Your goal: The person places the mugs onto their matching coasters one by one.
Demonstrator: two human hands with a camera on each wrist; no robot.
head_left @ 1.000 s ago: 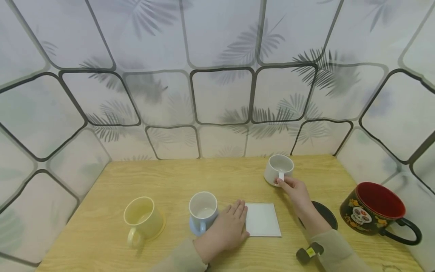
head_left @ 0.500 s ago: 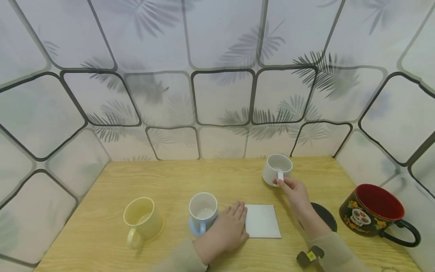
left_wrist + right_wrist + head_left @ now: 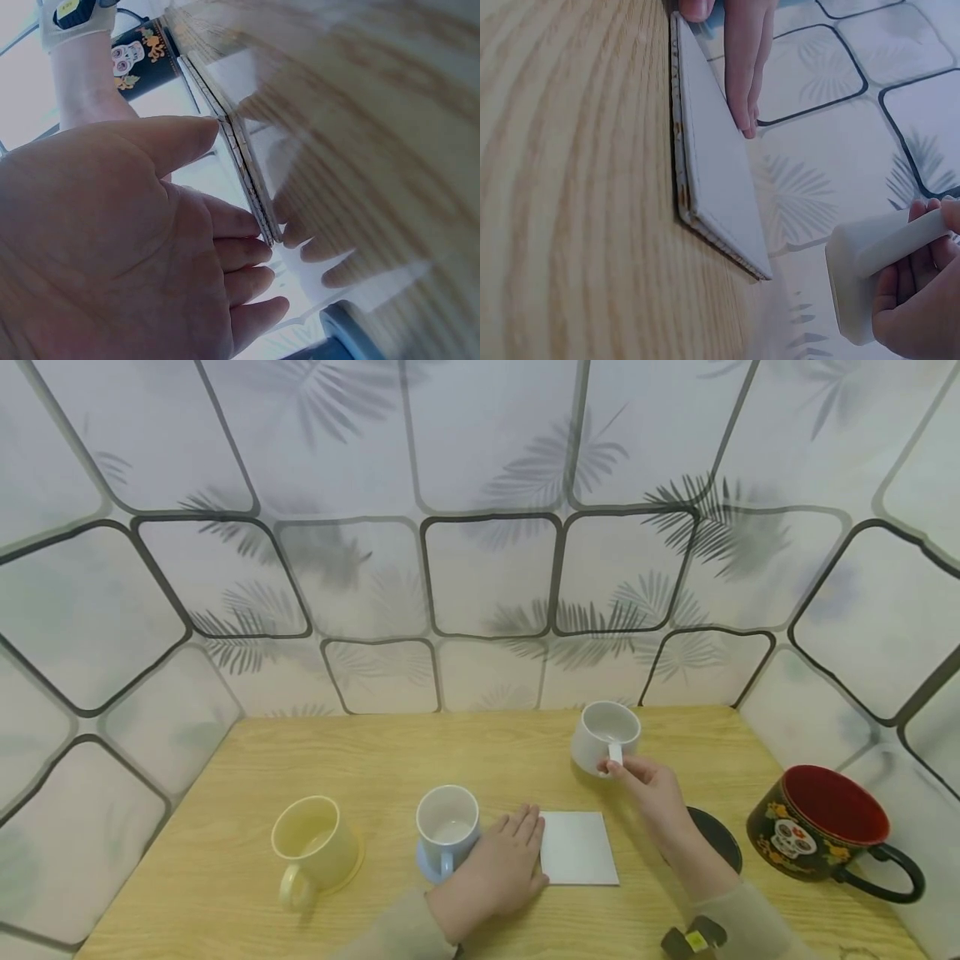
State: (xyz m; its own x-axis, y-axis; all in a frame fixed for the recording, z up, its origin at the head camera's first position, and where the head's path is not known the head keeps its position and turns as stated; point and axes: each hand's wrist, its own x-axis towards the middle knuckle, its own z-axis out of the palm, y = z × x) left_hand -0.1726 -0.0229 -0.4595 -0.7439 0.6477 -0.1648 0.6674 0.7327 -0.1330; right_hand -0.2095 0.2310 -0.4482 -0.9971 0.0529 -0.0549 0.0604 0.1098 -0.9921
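My right hand [image 3: 652, 797] grips the handle of a white mug [image 3: 602, 742] toward the back right of the table. In the right wrist view the white mug [image 3: 855, 277] appears with my fingers through and around its handle. My left hand [image 3: 501, 864] lies with fingers straight at the left edge of a square white coaster [image 3: 580, 849]. From the left wrist, the thumb and fingertips of the left hand [image 3: 127, 240] touch the edge of the coaster [image 3: 238, 157]. Just left of that hand, a white mug with a blue handle [image 3: 447, 817] stands on a blue coaster [image 3: 426, 865].
A yellow mug [image 3: 318, 843] stands on a yellow coaster [image 3: 357, 864] at the left. On the right are a round black coaster [image 3: 722, 839], partly behind my right forearm, and a large black skull-patterned mug [image 3: 813, 827] with red inside. Patterned curtain [image 3: 487, 577] surrounds the wooden table [image 3: 420, 739].
My right hand has moved the white mug slightly to the left and nearer. The left hand has stayed in place at the white coaster's edge.
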